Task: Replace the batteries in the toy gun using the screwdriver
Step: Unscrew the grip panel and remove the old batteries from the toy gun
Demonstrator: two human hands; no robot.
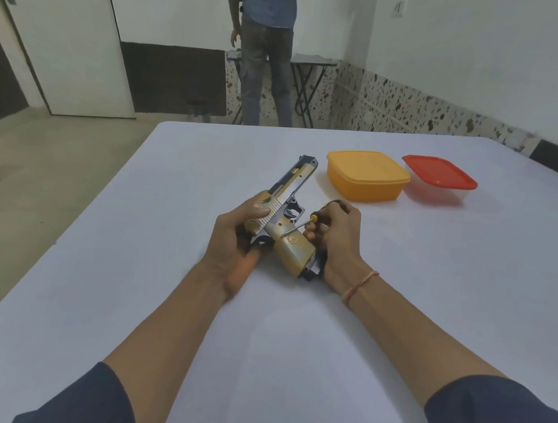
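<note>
A tan and black toy gun (286,208) lies on its side just above the white table (292,333), barrel pointing away from me. My left hand (233,237) grips its rear end, thumb across the slide. My right hand (333,237) holds a small screwdriver (307,222) with a yellow and black handle. The thin metal shaft slants down to the left, and its tip touches the upper part of the tan grip. The butt of the grip points toward me, next to my right wrist.
An orange lidded box (365,175) and a clear box with a red lid (441,178) stand side by side at the back right of the table. A person (264,44) stands beyond the far edge by a folding table (305,83). The table's left edge drops to the floor.
</note>
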